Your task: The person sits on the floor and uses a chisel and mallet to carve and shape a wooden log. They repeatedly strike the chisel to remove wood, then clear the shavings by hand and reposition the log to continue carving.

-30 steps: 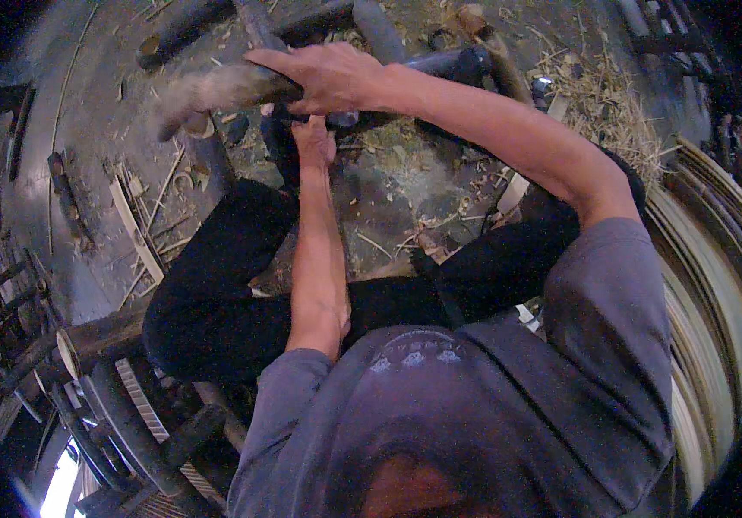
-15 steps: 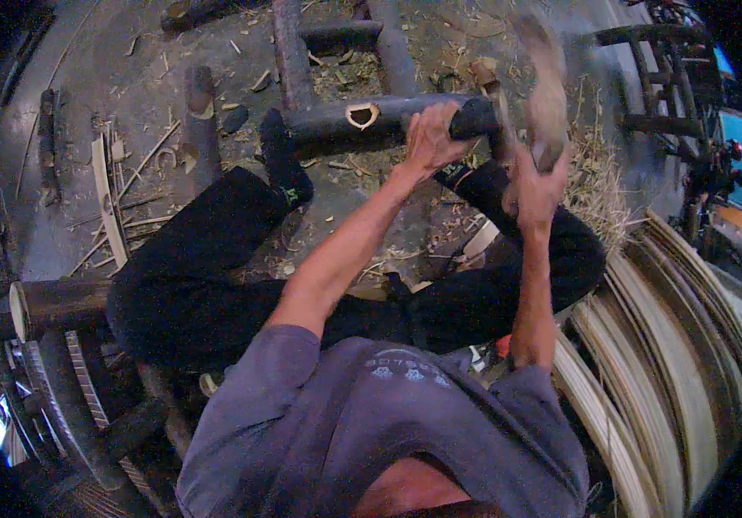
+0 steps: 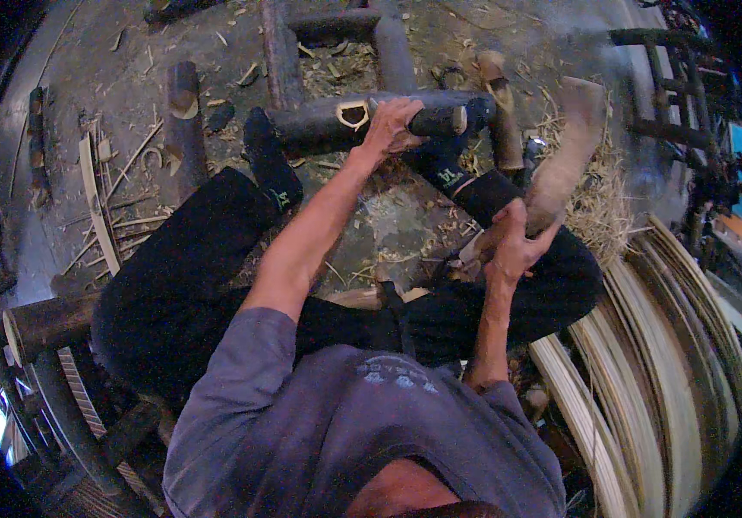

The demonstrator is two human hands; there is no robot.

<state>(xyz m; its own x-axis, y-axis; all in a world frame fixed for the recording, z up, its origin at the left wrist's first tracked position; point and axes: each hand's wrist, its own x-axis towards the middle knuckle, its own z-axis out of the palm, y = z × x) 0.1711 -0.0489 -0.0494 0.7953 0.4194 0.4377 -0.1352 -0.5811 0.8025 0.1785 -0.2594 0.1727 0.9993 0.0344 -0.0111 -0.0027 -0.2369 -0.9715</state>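
A dark, bark-covered log (image 3: 315, 129) lies crosswise before me, with a pale-edged hole (image 3: 353, 115) cut into it. My left hand (image 3: 392, 127) is on top of it, right of the hole, fingers wrapped round a short dark handle-like piece (image 3: 438, 122) with a paler end; its other end is hidden. Over my right thigh, my right hand (image 3: 517, 243) grips a pale wooden mallet (image 3: 568, 151), which is motion-blurred and points up and away from the log. My feet, in black socks, are against the log, one (image 3: 263, 142) left of the hole, the other (image 3: 474, 114) near its right end.
Joined dark poles (image 3: 336, 26) lie beyond the log. A short wooden piece (image 3: 502, 112) lies by its right end. Chips and shavings (image 3: 604, 203) litter the floor. Bent pale wood strips (image 3: 647, 345) are stacked at my right, and cut logs (image 3: 51, 324) stand at my left.
My right hand has drawn the mallet back from the log toward my right thigh. My left hand has shifted slightly left in view and still grips at the log.
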